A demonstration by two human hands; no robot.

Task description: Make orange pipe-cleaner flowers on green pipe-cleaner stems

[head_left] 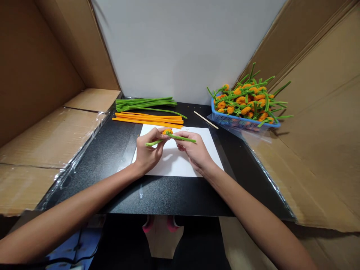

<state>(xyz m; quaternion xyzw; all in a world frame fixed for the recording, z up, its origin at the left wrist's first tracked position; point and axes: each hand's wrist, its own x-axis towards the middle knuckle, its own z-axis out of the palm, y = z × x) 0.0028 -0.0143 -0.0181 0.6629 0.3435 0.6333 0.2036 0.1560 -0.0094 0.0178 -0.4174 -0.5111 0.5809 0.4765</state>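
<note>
Left grip: the left hand [148, 150] is closed, thumb and fingertips pinched on the left part of a fuzzy green pipe-cleaner stem [171, 137], whose loose end sticks out to the left past the fingers.
Right grip: the right hand [194, 150] is closed too, fingers curled on the right part of the same stem, whose tip lies over its knuckles.
Held piece: the stem lies roughly level between the two hands; a small coiled orange pipe-cleaner bud [168, 131] sits at its middle, just above the thumbs.
Position: the piece is held just over a white sheet of paper [174, 161]; whether it touches the sheet cannot be told.
Surface: a black speckled surface [118, 150] carries the sheet.
Behind the hands: a row of straight orange pipe cleaners [147, 119] lies just past the sheet, with a bundle of straight green pipe cleaners [146, 103] beyond it.
Right rear: a thin wooden stick [206, 120] lies beside a blue plastic basket [242, 122] heaped with finished orange-and-green flowers [247, 99].
Surroundings: brown cardboard panels [42, 75] stand at both sides.
</note>
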